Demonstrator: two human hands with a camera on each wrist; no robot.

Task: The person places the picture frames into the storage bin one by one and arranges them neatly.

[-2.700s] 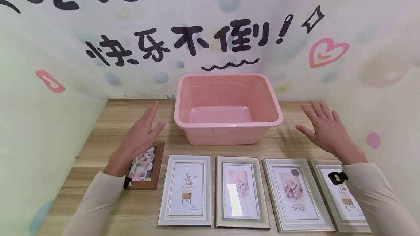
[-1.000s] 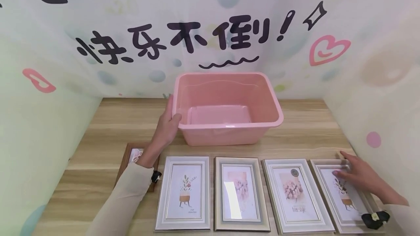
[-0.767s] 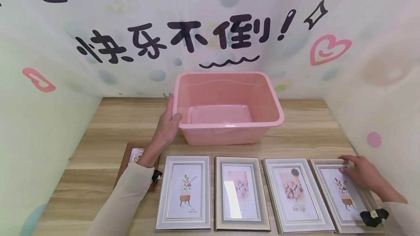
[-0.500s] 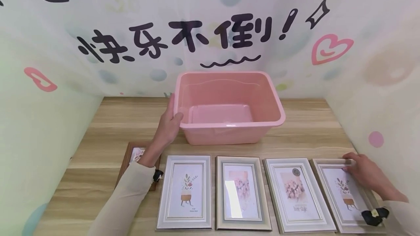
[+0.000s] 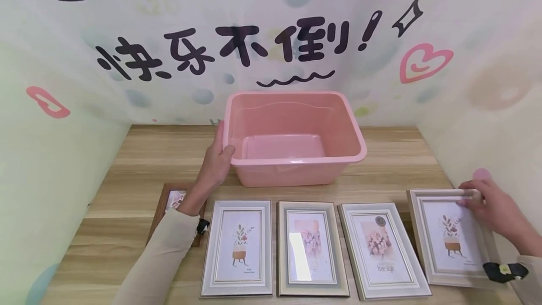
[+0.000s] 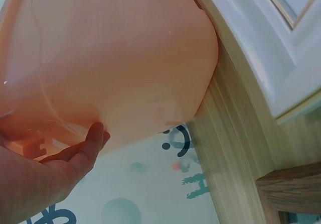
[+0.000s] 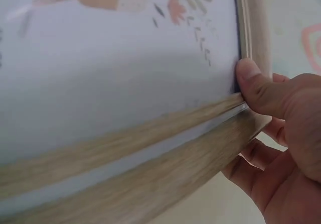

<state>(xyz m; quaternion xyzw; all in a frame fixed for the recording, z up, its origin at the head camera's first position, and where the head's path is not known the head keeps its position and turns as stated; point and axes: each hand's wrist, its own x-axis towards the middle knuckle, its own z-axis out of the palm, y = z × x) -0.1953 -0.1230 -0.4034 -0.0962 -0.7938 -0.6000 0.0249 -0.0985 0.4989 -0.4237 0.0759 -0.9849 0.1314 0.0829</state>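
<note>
A pink plastic tub [image 5: 292,173] stands on the table near the back wall with nothing inside. My left hand [image 5: 214,164] holds its left rim, thumb over the edge; in the left wrist view the fingers [image 6: 93,141] lie along the tub's outer wall [image 6: 135,68]. At the far right, my right hand [image 5: 499,208] grips a pale picture frame [image 5: 444,258] with a potted-plant print by its upper right corner. The frame is raised and tilted. In the right wrist view the thumb [image 7: 256,86] presses on its front, other fingers behind.
Three more pale frames lie in a row: a plant print [image 5: 243,248], a frame with glare [image 5: 313,248] and a flower print [image 5: 383,251]. A brown frame [image 5: 161,208] is partly under the left forearm. Printed fabric walls [image 5: 178,102] enclose the wooden table [image 5: 110,196].
From hovering on either side, my left hand has come to the tub's rim. My right hand has reached down, taken the rightmost frame and lifted it up and slightly right.
</note>
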